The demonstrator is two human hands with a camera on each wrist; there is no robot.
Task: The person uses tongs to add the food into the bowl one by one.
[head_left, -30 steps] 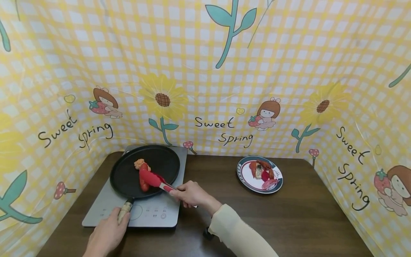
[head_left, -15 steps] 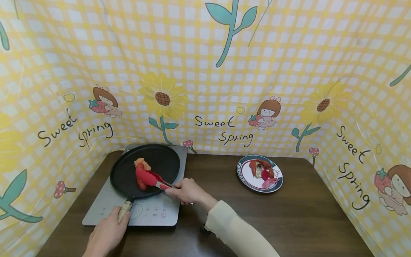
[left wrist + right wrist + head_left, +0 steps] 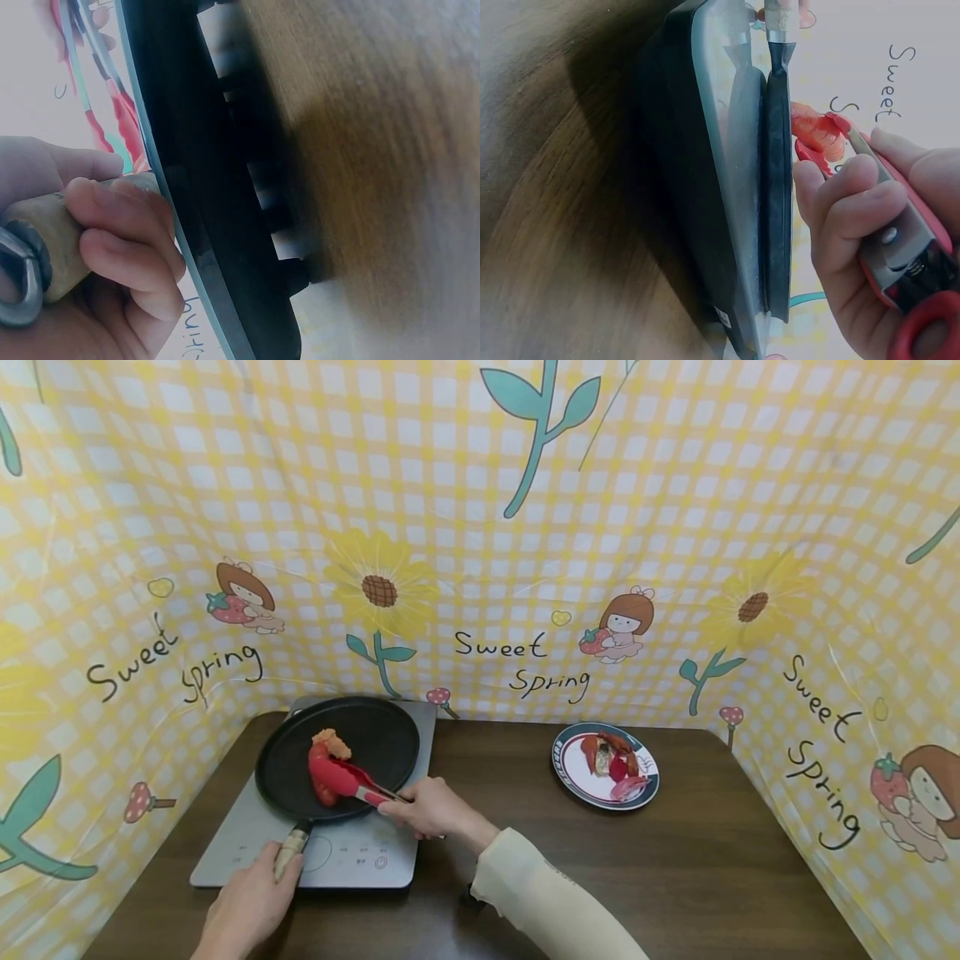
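My left hand (image 3: 251, 897) grips the pale handle (image 3: 291, 853) of a round black frying pan (image 3: 386, 747). In the left wrist view its fingers (image 3: 124, 259) curl around that handle. My right hand (image 3: 431, 808) holds red-tipped metal tongs (image 3: 345, 777) over the pan. Between the tong heads is a red, sausage-shaped piece of food (image 3: 324, 791), partly hidden by the upper head; in the right wrist view the piece (image 3: 817, 131) looks orange-red and ridged. An orange, crumbly-looking piece (image 3: 333, 743) lies in the pan against its far end.
The pan sits on a silver induction cooktop (image 3: 225, 852) with touch controls on its front. To the right on the dark wood table (image 3: 712, 860), a rimmed plate (image 3: 588, 787) bears several food pieces. Yellow checked cloth (image 3: 480, 560) surrounds the back and sides.
My right hand and the tongs have moved a little to the left, and the sausage-shaped piece has shifted left with them. My left hand stays on the pan handle.
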